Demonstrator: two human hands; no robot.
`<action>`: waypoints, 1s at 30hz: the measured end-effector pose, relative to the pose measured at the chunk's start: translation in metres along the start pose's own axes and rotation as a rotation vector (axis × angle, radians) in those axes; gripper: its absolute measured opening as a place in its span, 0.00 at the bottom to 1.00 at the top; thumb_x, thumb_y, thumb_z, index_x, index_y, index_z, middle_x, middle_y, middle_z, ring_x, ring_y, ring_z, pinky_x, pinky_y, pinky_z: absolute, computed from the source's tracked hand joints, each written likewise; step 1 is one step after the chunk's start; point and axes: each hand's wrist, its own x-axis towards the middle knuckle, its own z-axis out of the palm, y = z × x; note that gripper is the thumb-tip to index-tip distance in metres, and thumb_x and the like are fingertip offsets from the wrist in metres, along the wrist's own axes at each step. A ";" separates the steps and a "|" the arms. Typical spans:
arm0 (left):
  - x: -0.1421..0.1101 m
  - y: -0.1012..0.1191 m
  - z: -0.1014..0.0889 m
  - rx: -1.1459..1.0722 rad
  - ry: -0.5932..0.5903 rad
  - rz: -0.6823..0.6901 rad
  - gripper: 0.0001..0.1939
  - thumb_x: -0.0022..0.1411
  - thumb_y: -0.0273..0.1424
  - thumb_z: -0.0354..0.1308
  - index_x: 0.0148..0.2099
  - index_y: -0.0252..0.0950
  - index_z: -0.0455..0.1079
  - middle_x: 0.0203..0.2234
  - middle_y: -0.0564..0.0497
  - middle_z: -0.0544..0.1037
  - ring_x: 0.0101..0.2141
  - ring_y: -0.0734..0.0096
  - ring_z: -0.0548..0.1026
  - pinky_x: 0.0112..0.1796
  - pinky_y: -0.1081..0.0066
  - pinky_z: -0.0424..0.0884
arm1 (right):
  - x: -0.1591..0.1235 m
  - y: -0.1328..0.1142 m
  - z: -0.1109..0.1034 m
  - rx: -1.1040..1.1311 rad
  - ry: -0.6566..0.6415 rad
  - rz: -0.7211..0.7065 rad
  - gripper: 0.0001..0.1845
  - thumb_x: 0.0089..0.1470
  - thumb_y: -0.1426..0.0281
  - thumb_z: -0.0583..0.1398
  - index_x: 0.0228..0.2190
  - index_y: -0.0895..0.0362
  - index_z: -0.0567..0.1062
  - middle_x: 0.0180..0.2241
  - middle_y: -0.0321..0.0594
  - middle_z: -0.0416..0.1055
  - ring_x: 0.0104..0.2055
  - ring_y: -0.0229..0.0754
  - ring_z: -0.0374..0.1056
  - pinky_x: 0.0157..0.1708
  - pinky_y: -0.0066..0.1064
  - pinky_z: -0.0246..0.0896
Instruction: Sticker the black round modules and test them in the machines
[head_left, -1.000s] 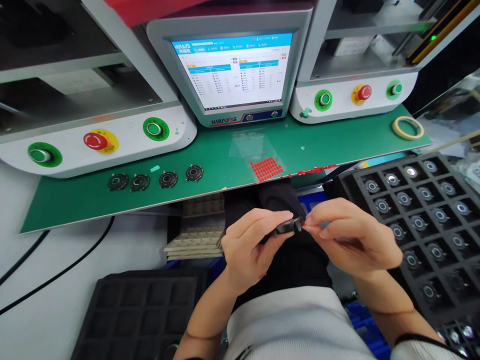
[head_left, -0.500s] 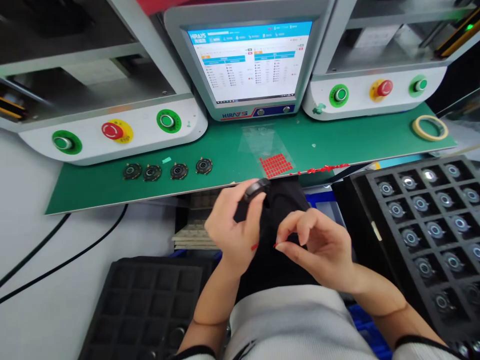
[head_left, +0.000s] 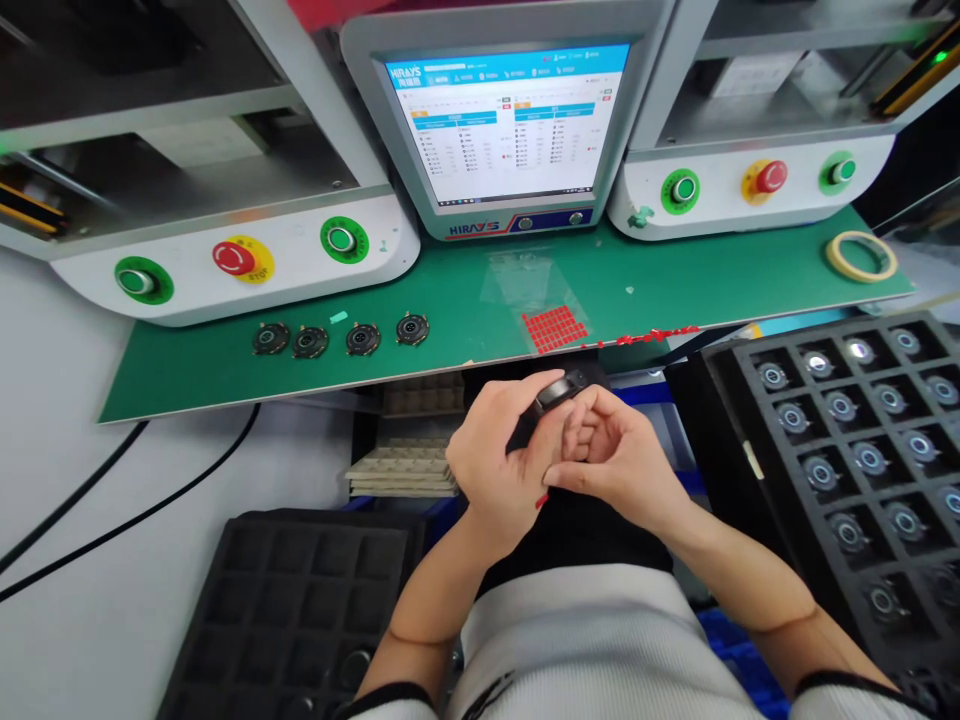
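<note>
My left hand (head_left: 501, 462) is closed around a black round watch case (head_left: 556, 392), pinched by its edge between thumb and fingers. A small red sticker (head_left: 541, 500) clings to the base of the left thumb. Pressed against the left hand, my right hand (head_left: 619, 455) has its fingers curled beside the watch case. The right thumb tip touches the left hand near its thumb; whatever lies under it is hidden. Above the hands, a sheet of red stickers (head_left: 555, 328) lies at the front of the green bench top (head_left: 465, 290).
Several round watch parts (head_left: 364, 339) line the bench's left side. A foam tray (head_left: 757, 450) of watch cases stands right; a black tray (head_left: 247, 540) is lower left. A monitor (head_left: 517, 130), red stop buttons (head_left: 234, 257) and a tape roll (head_left: 861, 257) are behind.
My left hand has moved right with the watch case. My right hand, earlier apart and pinching a tiny red piece, now meets the left hand; that piece no longer shows in its fingertips.
</note>
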 end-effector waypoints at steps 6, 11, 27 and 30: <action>-0.001 0.000 0.003 -0.558 -0.178 -0.523 0.14 0.59 0.31 0.65 0.48 0.38 0.72 0.29 0.55 0.80 0.27 0.75 0.79 0.29 0.78 0.77 | -0.013 -0.016 -0.023 -0.342 0.290 -0.446 0.08 0.49 0.74 0.68 0.32 0.55 0.74 0.29 0.34 0.76 0.30 0.32 0.73 0.34 0.23 0.71; -0.006 0.003 0.003 -0.620 -0.328 -0.666 0.12 0.54 0.33 0.69 0.37 0.35 0.70 0.27 0.53 0.81 0.25 0.73 0.79 0.26 0.79 0.76 | -0.015 -0.030 -0.030 -0.396 -0.007 -0.279 0.18 0.50 0.73 0.68 0.44 0.54 0.75 0.34 0.36 0.77 0.32 0.35 0.76 0.33 0.24 0.73; -0.016 -0.030 0.027 -0.329 -0.560 -0.615 0.14 0.56 0.42 0.65 0.36 0.36 0.77 0.27 0.49 0.81 0.29 0.67 0.81 0.37 0.72 0.80 | -0.158 -0.113 -0.309 -0.809 1.418 0.088 0.17 0.62 0.63 0.60 0.49 0.60 0.71 0.45 0.43 0.72 0.42 0.41 0.72 0.41 0.38 0.72; -0.016 -0.032 0.029 -0.332 -0.561 -0.618 0.12 0.55 0.41 0.65 0.35 0.37 0.77 0.27 0.50 0.81 0.29 0.67 0.81 0.36 0.73 0.81 | -0.177 -0.103 -0.334 -0.870 1.498 0.233 0.19 0.62 0.63 0.60 0.51 0.59 0.70 0.50 0.46 0.70 0.47 0.44 0.71 0.45 0.42 0.71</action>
